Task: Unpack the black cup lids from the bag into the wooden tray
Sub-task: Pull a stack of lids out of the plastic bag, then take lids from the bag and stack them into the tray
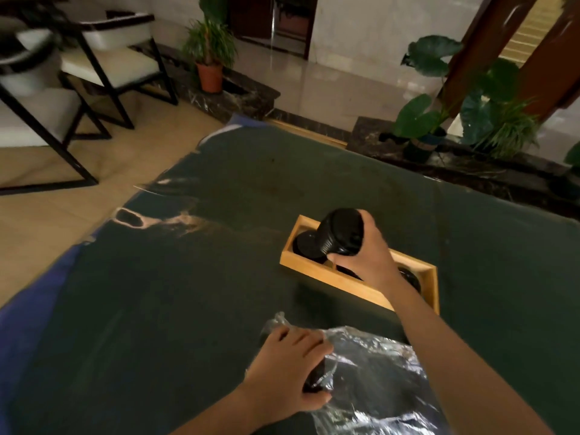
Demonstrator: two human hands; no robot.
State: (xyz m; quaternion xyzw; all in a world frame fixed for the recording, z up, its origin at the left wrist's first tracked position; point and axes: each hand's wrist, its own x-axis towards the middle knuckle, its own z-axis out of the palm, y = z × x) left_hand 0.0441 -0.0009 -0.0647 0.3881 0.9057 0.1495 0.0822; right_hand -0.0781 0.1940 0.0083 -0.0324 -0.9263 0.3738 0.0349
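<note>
A long wooden tray (317, 273) lies on the dark green table, right of the middle. My right hand (364, 252) holds a stack of black cup lids (342, 232) tilted over the tray's left end. More black lids (306, 244) sit in the left compartment, and another (411, 277) shows at the right end. Near the front edge lies a clear crinkled plastic bag (376, 372). My left hand (292, 368) presses on the bag's left end, gripping black lids through the plastic.
The green cloth covers the table (219, 246), with a blue layer showing at its left edge. Chairs (103, 64) stand on the tiled floor at the far left. Potted plants (208, 58) line the far side beyond the table.
</note>
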